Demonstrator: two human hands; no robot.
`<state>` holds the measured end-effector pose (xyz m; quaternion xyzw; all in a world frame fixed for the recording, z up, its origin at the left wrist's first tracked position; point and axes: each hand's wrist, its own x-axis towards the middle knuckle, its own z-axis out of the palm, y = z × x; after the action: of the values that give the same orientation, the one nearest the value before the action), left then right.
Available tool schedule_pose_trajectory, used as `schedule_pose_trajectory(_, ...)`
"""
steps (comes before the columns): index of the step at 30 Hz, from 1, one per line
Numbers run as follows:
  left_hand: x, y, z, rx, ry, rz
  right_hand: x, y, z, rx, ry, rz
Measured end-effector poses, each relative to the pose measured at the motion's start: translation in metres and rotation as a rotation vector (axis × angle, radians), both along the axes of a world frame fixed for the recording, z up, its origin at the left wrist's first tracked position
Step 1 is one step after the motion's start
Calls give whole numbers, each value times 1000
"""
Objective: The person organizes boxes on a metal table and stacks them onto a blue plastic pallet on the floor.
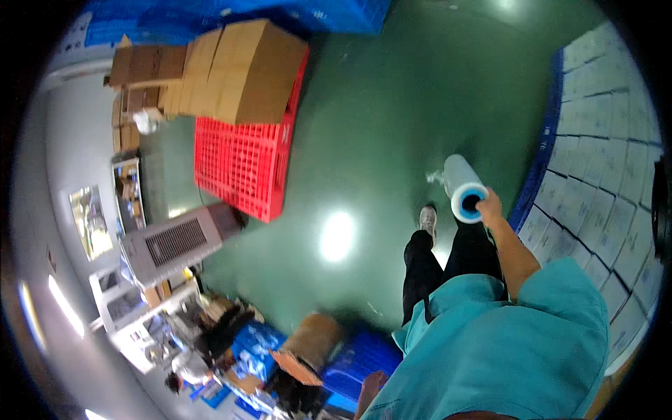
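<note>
A roll of clear stretch film (458,175) with a blue-rimmed core hangs from my right hand (490,206). The fingers are closed at the open end of the core, and some of them are hidden inside it. A loose wisp of film sticks out on the roll's left side. Below the roll are my black-trousered legs and one light shoe on the green floor. At the lower edge, beside my teal shirt, a blurred bit of my left arm or hand (371,392) shows; its fingers cannot be made out.
On the right, white boxes (588,203) are stacked on a blue pallet (535,175). A red pallet (238,161) bears large cardboard boxes (245,70) at the upper left. A grey air cooler (175,241), a brown cylinder (315,343) and a person (189,367) are at lower left.
</note>
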<state>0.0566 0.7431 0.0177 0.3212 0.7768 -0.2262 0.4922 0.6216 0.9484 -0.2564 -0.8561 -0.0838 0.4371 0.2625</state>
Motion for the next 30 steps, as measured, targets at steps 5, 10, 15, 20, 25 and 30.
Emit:
schedule_pose_trajectory(5,-89,196,-111,29,-85,-697,-25,-73,172,-21,-6,-83)
schedule_pose_trajectory(10,162,411,-189,76,-243,-1293,-39,-176,375,53,-135,12)
schedule_pose_trajectory(15,351,284,-277,338,-1201,-1718,-106,-302,500,-99,-231,-76)
schedule_pose_trajectory(20,429,43,-225,-433,-584,-777,-171,-425,568,-41,-462,-189)
schedule_pose_trajectory(25,431,-166,-233,-866,-378,-858,-238,-569,563,-183,-549,-417)
schedule_pose_trajectory(30,454,-293,-202,-885,-326,-1060,-275,-667,580,-248,-631,-695)
